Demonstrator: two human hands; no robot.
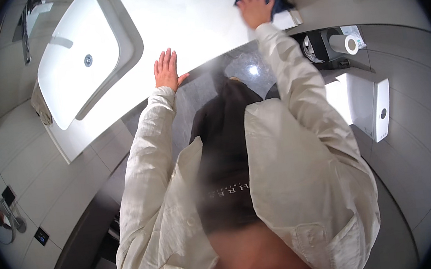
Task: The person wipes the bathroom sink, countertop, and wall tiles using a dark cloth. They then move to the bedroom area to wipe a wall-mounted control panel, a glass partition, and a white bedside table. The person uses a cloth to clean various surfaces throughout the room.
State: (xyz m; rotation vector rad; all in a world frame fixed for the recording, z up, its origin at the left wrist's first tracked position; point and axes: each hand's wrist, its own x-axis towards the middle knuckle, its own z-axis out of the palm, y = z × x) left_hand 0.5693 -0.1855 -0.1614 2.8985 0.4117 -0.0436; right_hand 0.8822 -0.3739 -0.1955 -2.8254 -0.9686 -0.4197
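My right hand [255, 7] presses, fingers spread, on a dark navy cloth [278, 3] at the far right end of the white countertop [188, 23]. Part of the bunched cloth sticks out past my fingers and thumb. Near the counter's front edge, my left hand [166, 70] rests palm down with nothing in it, its thumb out to the side. To the left of that hand stands a white vessel sink [79, 76] with a round metal drain [88, 60].
A chrome faucet [25, 34] is beyond the sink. A beige cloth [40, 105] hangs at the counter's left side. Below the right end are a toilet paper roll [344, 44] and a white toilet [357, 100]. A round mirror [2, 224] is wall-mounted at left.
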